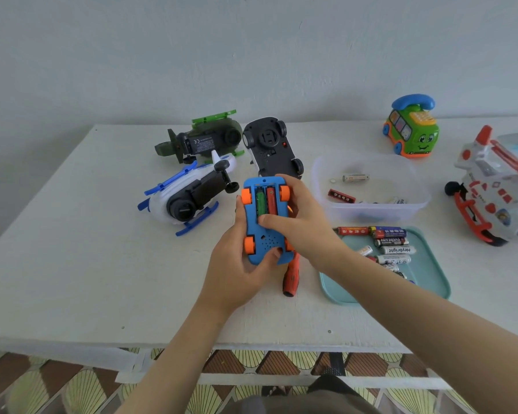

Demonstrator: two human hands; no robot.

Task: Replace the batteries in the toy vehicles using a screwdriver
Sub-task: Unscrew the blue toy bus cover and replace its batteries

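The left hand cups the blue car from below and from its left side, fingers curled round the body and the thumb lying over the near end. The right hand grips the same car from the right: its fingers wrap the far right wheel and its thumb presses on the near ends of the batteries. The blue car is held belly-up just above the middle of the surface, orange wheels upward, its battery bay uncovered. A green cell and a red cell lie side by side in the bay.

Under the car's near end a screwdriver with a red and black handle lies on the surface, its tip hidden by the car. Just right of it, near the front edge, a teal tray carries a row of loose batteries. Behind the tray stands a clear tub with a few cells inside.

Beyond the hands a black car lies upside down. Left of it lie a green helicopter and, nearer, a white and blue helicopter. Toward the far right corner stands a green bus; a red and white helicopter sits at the right edge
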